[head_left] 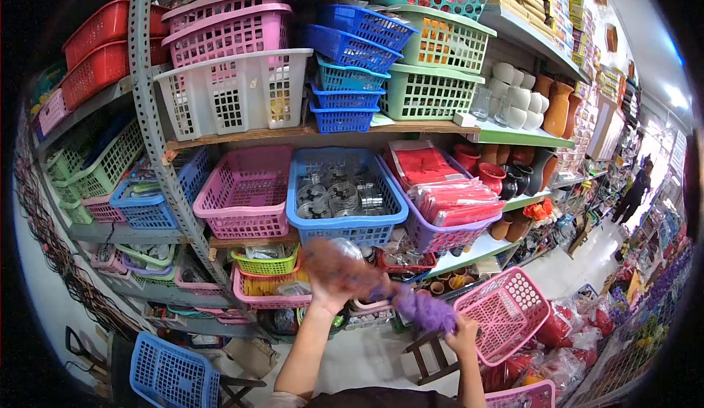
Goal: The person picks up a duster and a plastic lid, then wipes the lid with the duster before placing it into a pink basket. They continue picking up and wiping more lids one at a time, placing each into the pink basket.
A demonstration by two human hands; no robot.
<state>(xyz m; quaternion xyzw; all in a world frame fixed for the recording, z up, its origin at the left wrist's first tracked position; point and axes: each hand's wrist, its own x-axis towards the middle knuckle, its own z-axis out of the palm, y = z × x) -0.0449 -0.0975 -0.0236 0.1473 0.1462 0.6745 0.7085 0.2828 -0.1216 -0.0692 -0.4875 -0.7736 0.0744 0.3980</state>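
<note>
A soft, fluffy brown-and-purple bundle (429, 311) stretches between my two hands, smeared by motion, so its exact kind cannot be made out. My left hand (331, 298) grips the brown end, its fingers mostly hidden behind it. The purple end is pinched in my right hand (463, 337), close to the pink basket (506, 316). Just above the brown end shows a shiny, clear round thing (347, 248); whether my left hand touches it cannot be told. Beyond it, a blue basket (345, 233) of clear round containers sits on the shelf.
A pink basket (246, 221) and a purple basket (440, 238) with red packets flank the blue one. Stacked baskets fill the upper shelf (242, 138). A blue basket (172, 371) stands low at left, a stool (429, 357) at right. A person (635, 191) is far down the aisle.
</note>
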